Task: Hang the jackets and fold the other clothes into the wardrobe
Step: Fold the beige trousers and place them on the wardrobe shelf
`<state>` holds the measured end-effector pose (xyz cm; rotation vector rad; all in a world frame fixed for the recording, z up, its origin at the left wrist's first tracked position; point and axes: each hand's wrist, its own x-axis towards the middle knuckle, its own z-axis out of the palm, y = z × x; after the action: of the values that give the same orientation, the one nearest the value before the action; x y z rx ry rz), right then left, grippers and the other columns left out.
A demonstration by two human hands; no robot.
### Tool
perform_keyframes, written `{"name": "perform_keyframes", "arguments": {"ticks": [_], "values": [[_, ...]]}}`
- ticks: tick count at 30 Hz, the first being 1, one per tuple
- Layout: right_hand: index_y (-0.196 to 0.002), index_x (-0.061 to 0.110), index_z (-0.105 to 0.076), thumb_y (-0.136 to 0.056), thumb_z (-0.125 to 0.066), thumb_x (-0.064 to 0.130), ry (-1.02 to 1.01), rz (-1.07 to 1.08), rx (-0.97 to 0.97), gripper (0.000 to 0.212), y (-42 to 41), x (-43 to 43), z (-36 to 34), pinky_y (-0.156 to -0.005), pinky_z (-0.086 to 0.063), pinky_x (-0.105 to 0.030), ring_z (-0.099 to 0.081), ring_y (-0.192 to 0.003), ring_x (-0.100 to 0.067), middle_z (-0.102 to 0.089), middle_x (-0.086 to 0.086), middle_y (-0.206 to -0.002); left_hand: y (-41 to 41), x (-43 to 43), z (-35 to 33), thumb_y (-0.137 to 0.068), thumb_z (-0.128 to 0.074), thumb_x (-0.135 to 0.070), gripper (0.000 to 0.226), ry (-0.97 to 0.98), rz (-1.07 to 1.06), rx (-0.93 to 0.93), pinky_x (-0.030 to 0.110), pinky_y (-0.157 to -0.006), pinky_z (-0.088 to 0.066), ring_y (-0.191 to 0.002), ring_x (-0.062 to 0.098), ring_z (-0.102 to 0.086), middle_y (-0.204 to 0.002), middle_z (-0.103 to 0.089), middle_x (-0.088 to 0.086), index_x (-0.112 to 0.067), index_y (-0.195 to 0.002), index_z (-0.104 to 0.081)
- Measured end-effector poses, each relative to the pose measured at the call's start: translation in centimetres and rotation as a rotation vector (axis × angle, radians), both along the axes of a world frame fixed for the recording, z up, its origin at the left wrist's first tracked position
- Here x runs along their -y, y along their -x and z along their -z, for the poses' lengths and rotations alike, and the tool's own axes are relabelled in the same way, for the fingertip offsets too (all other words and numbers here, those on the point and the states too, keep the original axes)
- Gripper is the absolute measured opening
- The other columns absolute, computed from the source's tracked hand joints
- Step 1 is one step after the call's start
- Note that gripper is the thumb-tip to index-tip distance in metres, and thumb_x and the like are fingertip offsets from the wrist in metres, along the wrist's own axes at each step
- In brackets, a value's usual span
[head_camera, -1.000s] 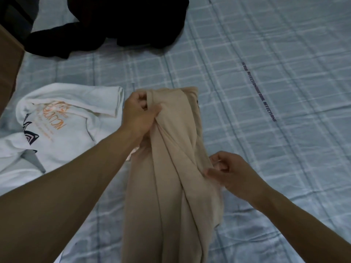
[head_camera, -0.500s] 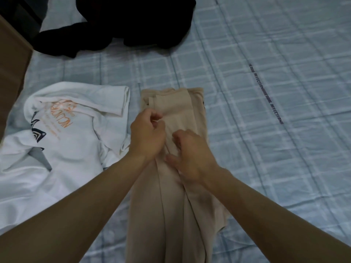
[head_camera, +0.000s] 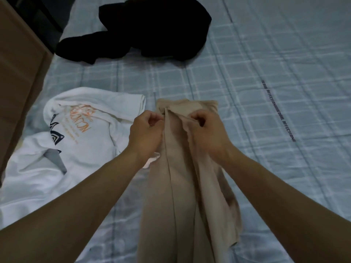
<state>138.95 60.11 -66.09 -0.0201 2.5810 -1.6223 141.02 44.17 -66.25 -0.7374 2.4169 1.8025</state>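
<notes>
So the beige garment (head_camera: pixel 171 196) is laid out lengthwise down the middle of the frame on the checked bedsheet (head_camera: pixel 266 149), already doubled into a long narrow strip. Both hands are up at its far end: the left hand (head_camera: pixel 147 130) pinches the left edge of the fabric, and the right hand (head_camera: pixel 207 133) has its fingers curled round a loose fold. It looks thin, soft and floppy, so I'd guess it's light but creases and slides apart easily; best held at the corners or along the folded edge. A white printed top (head_camera: pixel 85 139) lies just beside it on the left and a black garment (head_camera: pixel 152 29) is well apart at the top, so neither really blocks the fold. There's a brown panel (head_camera: pixel 17 73) at upper left.
</notes>
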Motion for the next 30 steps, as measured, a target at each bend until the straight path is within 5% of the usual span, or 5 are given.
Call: {"name": "perform_keyframes", "arguments": {"ticks": [6,10,17,23,30], "values": [[-0.079,0.016,-0.077,-0.086,-0.044,-0.003,0.722,0.031,0.386,0.039,0.5,-2.2,-2.7,-0.067,-0.057,-0.027,-0.073,-0.084,-0.018,-0.076,-0.007,-0.087,1.0,-1.8,-1.4,-0.089,-0.07,-0.026,0.042,-0.507,0.15,0.273,0.043,-0.098,-0.053,-0.108,0.024,-0.068,-0.121,-0.069,0.009,-0.013,-0.128,-0.062],[-0.097,0.004,-0.069,-0.086,-0.043,-0.002,0.827,0.131,0.497,0.029,0.8,-2.9,-2.7,-0.066,-0.058,-0.028,-0.072,-0.081,-0.019,-0.075,-0.009,-0.088,2.3,-3.1,-2.7,-0.088,-0.07,-0.019,0.044,-0.985,0.02,0.271,0.043,-0.103,-0.05,-0.116,0.029,-0.064,-0.125,-0.067,0.018,-0.004,-0.129,-0.062],[-0.098,0.015,-0.062,-0.081,-0.06,-0.003,0.381,0.26,0.285,0.025,1.8,-4.1,-0.9,-0.057,-0.051,-0.022,-0.067,-0.07,-0.012,-0.072,-0.001,-0.081,4.8,-3.1,-1.9,-0.078,-0.067,0.002,0.039,-0.172,0.057,-0.208,0.029,-0.093,-0.054,-0.1,0.007,-0.063,-0.11,-0.066,-0.009,-0.022,-0.109,-0.068],[-0.13,0.014,-0.049,-0.09,-0.061,0.013,-0.304,0.194,0.007,0.042,0.6,-5.4,1.8,-0.083,-0.041,-0.025,-0.055,-0.102,-0.017,-0.053,-0.007,-0.126,4.0,-2.0,1.2,-0.083,-0.06,-0.015,0.048,0.508,0.117,0.059,0.036,-0.103,-0.041,-0.122,0.028,-0.047,-0.14,-0.043,0.01,-0.016,-0.131,-0.052],[-0.142,0.017,-0.041,-0.093,-0.061,0.029,-0.593,-0.174,-0.035,0.054,-3.2,-4.5,2.6,-0.099,-0.046,-0.04,-0.048,-0.12,-0.026,-0.04,-0.009,-0.141,0.6,-4.4,2.2,-0.089,-0.062,-0.019,0.039,0.63,0.326,-0.187,0.031,-0.087,-0.042,-0.107,0.018,-0.051,-0.128,-0.049,0.003,-0.016,-0.127,-0.054]]}}
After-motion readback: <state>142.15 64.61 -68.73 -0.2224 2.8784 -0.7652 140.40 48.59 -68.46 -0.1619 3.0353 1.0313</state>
